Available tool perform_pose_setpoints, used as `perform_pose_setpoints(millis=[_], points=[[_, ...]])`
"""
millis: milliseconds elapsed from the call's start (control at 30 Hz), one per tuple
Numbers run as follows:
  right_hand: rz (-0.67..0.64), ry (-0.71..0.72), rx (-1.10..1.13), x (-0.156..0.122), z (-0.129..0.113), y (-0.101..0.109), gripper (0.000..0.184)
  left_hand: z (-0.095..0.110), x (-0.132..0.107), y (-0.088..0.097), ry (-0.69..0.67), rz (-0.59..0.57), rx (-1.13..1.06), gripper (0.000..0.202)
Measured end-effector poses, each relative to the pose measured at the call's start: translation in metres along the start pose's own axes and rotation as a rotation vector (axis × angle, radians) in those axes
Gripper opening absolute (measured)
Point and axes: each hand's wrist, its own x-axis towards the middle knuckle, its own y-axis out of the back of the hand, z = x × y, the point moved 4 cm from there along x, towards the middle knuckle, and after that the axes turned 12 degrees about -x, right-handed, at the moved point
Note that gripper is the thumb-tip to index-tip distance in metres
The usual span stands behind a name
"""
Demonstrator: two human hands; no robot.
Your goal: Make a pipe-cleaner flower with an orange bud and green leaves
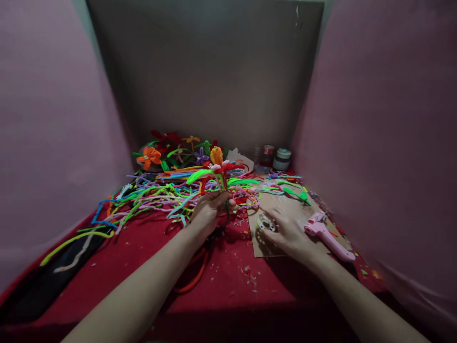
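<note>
My left hand (210, 209) is closed round the green stem of a pipe-cleaner flower (217, 164) with an orange and red head and green leaves, held upright over the red cloth (143, 257). My right hand (287, 233) lies on a brown cardboard sheet (271, 202), its fingers around a small ring-shaped roll (264, 222). Whether it grips the roll is unclear. A pink glue gun (326, 236) lies just right of that hand on the cardboard.
A tangle of coloured pipe cleaners (157, 195) covers the cloth behind my hands. Finished pipe-cleaner flowers (171, 150) are piled at the back left. Two small jars (276, 157) stand at the back right. Pink walls close in on both sides.
</note>
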Motion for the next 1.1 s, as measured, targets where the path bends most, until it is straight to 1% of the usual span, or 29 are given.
perform_pose_setpoints(millis=[67, 133, 167, 233, 333, 433, 533, 633, 700, 800, 867, 933, 1000, 1033, 1100], points=[[0.047, -0.053, 0.241, 0.006, -0.003, 0.003, 0.054, -0.002, 0.0, 0.001, 0.042, 0.016, -0.044, 0.009], [0.085, -0.059, 0.452, 0.013, -0.01, 0.005, 0.06, -0.003, -0.002, -0.002, 0.103, 0.033, -0.083, 0.004], [0.104, -0.05, 0.52, 0.017, -0.015, 0.005, 0.061, -0.004, -0.003, -0.003, 0.134, 0.037, -0.106, 0.006], [0.135, -0.017, 0.589, 0.024, -0.024, 0.005, 0.064, -0.004, -0.006, -0.007, 0.187, 0.034, -0.162, 0.01], [0.144, 0.067, 0.573, 0.036, -0.038, 0.0, 0.063, -0.006, -0.007, -0.008, 0.23, 0.009, -0.249, 0.014], [0.163, 0.155, 0.469, 0.045, -0.045, -0.007, 0.059, -0.007, -0.003, -0.003, 0.235, -0.014, -0.317, 0.015], [0.222, 0.228, 0.321, 0.051, -0.043, -0.013, 0.063, -0.004, 0.002, 0.003, 0.185, 0.02, -0.35, 0.015], [0.224, 0.256, 0.248, 0.053, -0.038, -0.018, 0.065, 0.0, 0.002, 0.005, 0.179, 0.054, -0.305, 0.016], [0.212, 0.244, 0.243, 0.053, -0.036, -0.019, 0.064, 0.001, 0.001, 0.003, 0.195, 0.065, -0.273, 0.017], [0.202, 0.22, 0.216, 0.052, -0.037, -0.014, 0.063, 0.002, 0.001, 0.003, 0.166, 0.09, -0.255, 0.019], [0.158, 0.182, 0.209, 0.052, -0.038, -0.012, 0.055, 0.003, 0.001, 0.002, 0.137, 0.088, -0.25, 0.02], [0.066, 0.094, 0.257, 0.054, -0.035, -0.015, 0.04, 0.003, 0.001, 0.002, 0.121, 0.07, -0.249, 0.02], [-0.017, -0.018, 0.355, 0.055, -0.029, -0.021, 0.031, 0.003, 0.001, 0.001, 0.128, 0.054, -0.244, 0.02], [-0.037, -0.062, 0.408, 0.056, -0.026, -0.024, 0.029, 0.003, 0.001, 0.001, 0.136, 0.052, -0.238, 0.019], [-0.022, -0.094, 0.476, 0.057, -0.023, -0.03, 0.026, 0.002, 0.0, -0.001, 0.154, 0.051, -0.227, 0.018]])
